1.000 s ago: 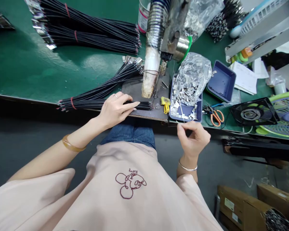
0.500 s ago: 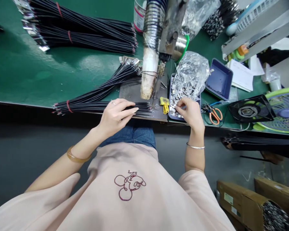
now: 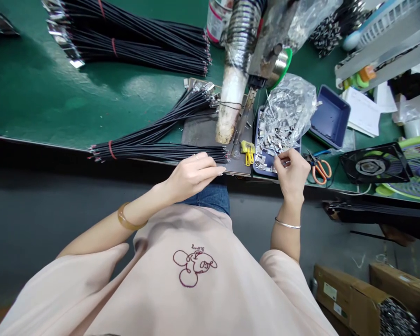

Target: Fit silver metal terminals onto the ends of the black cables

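My left hand [image 3: 197, 176] is at the table's front edge, just in front of the loose ends of a bundle of black cables [image 3: 168, 151]. Its fingers are pressed together; whatever they may pinch is hidden. My right hand [image 3: 292, 171] is closed in a pinch over the front right of a blue tray [image 3: 265, 172]. Small silvery metal connectors [image 3: 278, 133] fill much of that tray, and a clear plastic bag [image 3: 297, 100] lies over them. What sits between the right fingertips is too small to make out.
A white-wrapped hose nozzle [image 3: 227, 114] and a soldering wire spool [image 3: 282, 67] overhang the dark work board [image 3: 199, 133]. Yellow clips [image 3: 248, 153] lie between my hands. To the right are orange-handled pliers [image 3: 321, 171], an empty blue tray [image 3: 331, 114] and a fan [image 3: 374, 165]. Tied cable bundles [image 3: 136, 51] lie behind.
My left hand has slid right along the cable bundle and off its top to the front edge. My right hand has drawn back slightly from the connectors. The whole view has shifted.
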Tool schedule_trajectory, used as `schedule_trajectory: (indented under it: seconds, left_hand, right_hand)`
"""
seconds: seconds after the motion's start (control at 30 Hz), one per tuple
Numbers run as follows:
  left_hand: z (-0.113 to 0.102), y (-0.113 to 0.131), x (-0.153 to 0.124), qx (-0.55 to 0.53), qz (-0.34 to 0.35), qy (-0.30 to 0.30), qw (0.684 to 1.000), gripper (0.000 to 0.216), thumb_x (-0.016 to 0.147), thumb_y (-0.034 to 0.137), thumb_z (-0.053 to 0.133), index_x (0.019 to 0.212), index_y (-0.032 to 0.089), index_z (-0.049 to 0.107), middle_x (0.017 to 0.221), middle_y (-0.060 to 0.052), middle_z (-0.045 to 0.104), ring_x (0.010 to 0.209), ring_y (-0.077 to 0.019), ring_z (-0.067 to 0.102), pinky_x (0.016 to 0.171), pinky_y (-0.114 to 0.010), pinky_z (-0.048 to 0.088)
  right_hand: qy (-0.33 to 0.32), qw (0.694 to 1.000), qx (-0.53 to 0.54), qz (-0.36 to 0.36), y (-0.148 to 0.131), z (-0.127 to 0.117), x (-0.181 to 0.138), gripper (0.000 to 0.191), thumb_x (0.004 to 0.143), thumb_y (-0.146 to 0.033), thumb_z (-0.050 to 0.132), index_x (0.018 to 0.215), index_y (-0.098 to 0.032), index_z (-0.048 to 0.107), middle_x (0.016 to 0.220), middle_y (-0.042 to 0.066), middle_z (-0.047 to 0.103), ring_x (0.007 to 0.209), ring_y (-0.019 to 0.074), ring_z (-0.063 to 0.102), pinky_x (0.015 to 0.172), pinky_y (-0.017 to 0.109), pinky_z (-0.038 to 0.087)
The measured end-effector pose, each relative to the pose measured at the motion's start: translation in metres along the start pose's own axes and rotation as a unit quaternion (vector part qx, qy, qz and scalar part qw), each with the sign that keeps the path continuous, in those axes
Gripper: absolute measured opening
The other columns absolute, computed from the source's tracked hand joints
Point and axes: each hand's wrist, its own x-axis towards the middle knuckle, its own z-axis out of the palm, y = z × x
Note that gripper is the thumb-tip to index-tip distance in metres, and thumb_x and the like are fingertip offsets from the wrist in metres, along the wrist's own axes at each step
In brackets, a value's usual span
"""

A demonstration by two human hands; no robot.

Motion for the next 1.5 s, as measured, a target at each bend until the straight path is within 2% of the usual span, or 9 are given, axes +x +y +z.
schedule_trajectory:
  seconds: [0.17, 0.27, 0.37, 0.43, 0.53, 0.67, 1.1, 1.37, 1.5]
  left_hand:
    - [0.007, 0.011, 0.012, -0.077, -0.079, -0.003, 0.994, 0.019, 0.09, 0.017, 0.057, 0.092, 0.015, 0.076, 0.071, -0.004, 0.073, 0.055, -0.0107, 0.059, 0.056, -0.023, 0.046]
    - [0.009, 0.014, 0.016, -0.186, -0.193, 0.002, 0.963, 0.015, 0.086, 0.019, 0.062, 0.082, 0.014, 0.075, 0.068, -0.003, 0.073, 0.053, -0.0098, 0.057, 0.054, -0.022, 0.045]
    - [0.012, 0.016, 0.019, -0.294, -0.287, 0.005, 0.912, 0.016, 0.085, 0.023, 0.063, 0.077, 0.012, 0.072, 0.065, -0.003, 0.068, 0.056, -0.0109, 0.059, 0.055, -0.021, 0.047]
    - [0.014, 0.017, 0.019, -0.332, -0.317, 0.013, 0.888, 0.015, 0.084, 0.022, 0.063, 0.076, 0.012, 0.07, 0.064, -0.002, 0.066, 0.057, -0.0107, 0.06, 0.056, -0.021, 0.048]
    - [0.015, 0.018, 0.018, -0.339, -0.335, 0.018, 0.879, 0.013, 0.082, 0.021, 0.063, 0.075, 0.012, 0.069, 0.063, -0.001, 0.064, 0.057, -0.0101, 0.059, 0.058, -0.021, 0.048]
    - [0.015, 0.018, 0.015, -0.322, -0.325, 0.015, 0.889, 0.015, 0.084, 0.021, 0.062, 0.074, 0.013, 0.069, 0.065, -0.001, 0.065, 0.059, -0.0102, 0.058, 0.059, -0.021, 0.047]
    - [0.011, 0.017, 0.015, -0.256, -0.248, 0.022, 0.934, 0.009, 0.085, 0.018, 0.069, 0.083, 0.015, 0.077, 0.083, -0.006, 0.078, 0.068, -0.0138, 0.068, 0.06, -0.023, 0.048]
    - [0.015, 0.019, 0.016, -0.174, -0.181, 0.031, 0.967, 0.008, 0.086, 0.01, 0.069, 0.086, 0.012, 0.076, 0.077, -0.004, 0.076, 0.059, -0.0096, 0.061, 0.058, -0.021, 0.043]
    - [0.018, 0.019, 0.014, -0.132, -0.141, 0.043, 0.98, 0.008, 0.087, 0.007, 0.067, 0.085, 0.012, 0.074, 0.076, -0.003, 0.075, 0.064, -0.0099, 0.064, 0.061, -0.02, 0.044]
  right_hand:
    - [0.133, 0.974, 0.177, 0.051, -0.03, -0.008, -0.015, 0.017, 0.082, -0.025, 0.067, 0.072, -0.023, 0.054, 0.081, 0.004, 0.066, 0.065, 0.0138, 0.059, 0.06, 0.031, 0.049]
    - [0.124, 0.961, 0.24, 0.052, -0.057, -0.002, -0.034, 0.018, 0.086, -0.028, 0.066, 0.076, -0.023, 0.052, 0.085, 0.001, 0.066, 0.059, 0.0123, 0.064, 0.056, 0.029, 0.054]
    - [0.135, 0.955, 0.262, 0.019, -0.082, 0.014, -0.053, 0.009, 0.088, -0.029, 0.067, 0.083, -0.024, 0.062, 0.096, 0.003, 0.07, 0.088, 0.0181, 0.073, 0.075, 0.035, 0.061]
    - [0.119, 0.951, 0.285, 0.003, -0.095, 0.025, -0.06, 0.005, 0.089, -0.029, 0.067, 0.085, -0.025, 0.066, 0.098, 0.003, 0.071, 0.096, 0.0191, 0.071, 0.079, 0.037, 0.061]
    - [0.045, 0.933, 0.355, 0.031, -0.105, 0.037, -0.064, 0.009, 0.09, -0.031, 0.065, 0.084, -0.026, 0.069, 0.099, 0.003, 0.072, 0.095, 0.0181, 0.071, 0.078, 0.034, 0.062]
    - [-0.026, 0.903, 0.424, 0.063, -0.108, 0.042, -0.063, 0.009, 0.089, -0.032, 0.066, 0.086, -0.026, 0.072, 0.103, 0.003, 0.072, 0.095, 0.0175, 0.071, 0.084, 0.035, 0.062]
    - [-0.053, 0.883, 0.459, 0.084, -0.103, 0.043, -0.061, 0.006, 0.087, -0.031, 0.069, 0.085, -0.028, 0.073, 0.107, 0.003, 0.072, 0.1, 0.0175, 0.069, 0.087, 0.034, 0.061]
    - [-0.028, 0.922, 0.385, 0.01, -0.098, 0.039, -0.062, 0.008, 0.09, -0.025, 0.066, 0.091, -0.026, 0.073, 0.106, 0.003, 0.074, 0.099, 0.0165, 0.071, 0.084, 0.033, 0.062]
    - [-0.018, 0.937, 0.347, -0.03, -0.094, 0.04, -0.062, 0.01, 0.092, -0.023, 0.064, 0.094, -0.025, 0.073, 0.106, 0.004, 0.075, 0.099, 0.0167, 0.072, 0.082, 0.032, 0.063]
